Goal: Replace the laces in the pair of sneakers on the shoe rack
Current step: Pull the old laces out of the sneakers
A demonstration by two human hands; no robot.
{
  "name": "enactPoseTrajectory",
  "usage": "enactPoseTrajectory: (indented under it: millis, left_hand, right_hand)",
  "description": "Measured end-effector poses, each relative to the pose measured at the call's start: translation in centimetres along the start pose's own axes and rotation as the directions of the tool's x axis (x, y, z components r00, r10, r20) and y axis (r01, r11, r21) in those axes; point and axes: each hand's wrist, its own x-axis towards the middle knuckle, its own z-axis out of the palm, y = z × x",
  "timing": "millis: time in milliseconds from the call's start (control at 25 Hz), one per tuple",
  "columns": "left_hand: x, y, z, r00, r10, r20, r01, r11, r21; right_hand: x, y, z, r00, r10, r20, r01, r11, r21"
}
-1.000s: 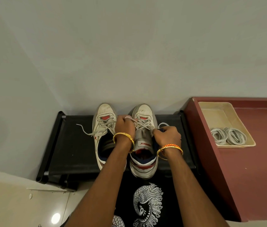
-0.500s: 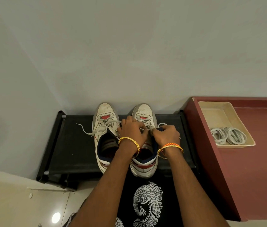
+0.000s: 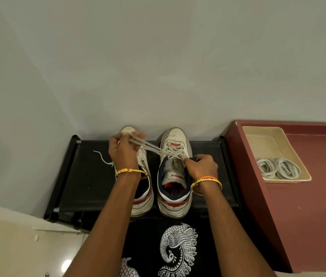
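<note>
The black shoe rack (image 3: pixel 90 176) stands against the wall and carries the pair across its middle, toes at the back edge and heels at the front edge; a maroon cabinet (image 3: pixel 308 216) just off the rack's right end holds a cream tray (image 3: pixel 262 140) with coiled replacement laces (image 3: pixel 279 168) in it. The right sneaker (image 3: pixel 175 176) is the one being worked: its old lace (image 3: pixel 152 147) runs taut from the upper eyelets across to the left. The left sneaker (image 3: pixel 143 196) sits just beside it, partly under the left forearm, its own loosened lace end (image 3: pixel 102 157) trailing toward the rack's left end. The left hand (image 3: pixel 124 150) is closed around the drawn-out strands, while the right hand (image 3: pixel 201 166) pinches the collar by the top eyelets. To strip the lace cleanly, it seems best to pull along the line of each eyelet, one crossing at a time, with the right hand steadying the shoe so it does not slide off the front edge.
</note>
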Motion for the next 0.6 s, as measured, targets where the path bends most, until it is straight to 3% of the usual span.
enactPoseTrajectory:
  millis: [40, 80, 120, 160, 200, 240, 280, 320, 400, 480, 600]
  left_hand:
    - [0.1, 0.2, -0.1, 1.0, 0.005, -0.009, -0.005, 1.0, 0.007]
    - [0.1, 0.2, -0.1, 0.998, 0.065, 0.024, -0.068, 0.985, 0.159]
    - [-0.2, -0.2, 0.0, 0.981, 0.148, 0.127, -0.188, 0.896, 0.403]
    - [-0.8, -0.8, 0.2, 0.936, 0.199, 0.291, -0.344, 0.691, 0.636]
    - [-1.2, -1.7, 0.4, 0.869, 0.185, 0.458, -0.492, 0.401, 0.772]
    - [-1.5, -2.7, 0.6, 0.82, 0.116, 0.561, -0.572, 0.105, 0.814]
    - [-1.8, -3.7, 0.8, 0.806, 0.031, 0.591, -0.583, -0.13, 0.802]
    - [-2.0, -4.4, 1.1, 0.82, -0.03, 0.572, -0.555, -0.285, 0.781]
    - [-2.2, -5.3, 1.6, 0.845, -0.051, 0.532, -0.503, -0.414, 0.759]
    - [-2.2, -5.6, 1.8, 0.848, -0.04, 0.529, -0.489, -0.444, 0.751]
    - [-2.2, -4.9, 1.9, 0.851, -0.057, 0.522, -0.508, -0.338, 0.792]
  right_hand:
    - [0.0, 0.0, 0.0, 1.0, 0.002, 0.003, -0.002, 1.0, 0.002]
    - [0.0, 0.0, 0.0, 1.0, 0.004, 0.004, -0.004, 1.0, 0.003]
    - [0.0, 0.0, 0.1, 1.0, 0.002, 0.004, -0.002, 1.0, 0.003]
    - [0.1, 0.0, 0.1, 1.0, -0.001, 0.001, 0.001, 1.0, 0.0]
    - [0.1, 0.1, 0.1, 1.0, -0.007, 0.0, 0.007, 1.0, -0.007]
    - [0.1, 0.1, 0.2, 1.0, -0.011, -0.001, 0.011, 1.0, -0.016]
    - [0.1, 0.2, 0.2, 1.0, -0.018, -0.004, 0.018, 1.0, -0.023]
    - [0.1, 0.2, 0.2, 1.0, -0.025, -0.008, 0.024, 0.999, -0.027]
    - [0.1, 0.3, 0.2, 0.999, -0.032, -0.013, 0.031, 0.999, -0.032]
    - [0.2, 0.4, 0.2, 0.999, -0.033, -0.008, 0.033, 0.999, -0.038]
    - [0.2, 0.3, 0.4, 1.0, -0.03, 0.0, 0.03, 0.999, -0.039]
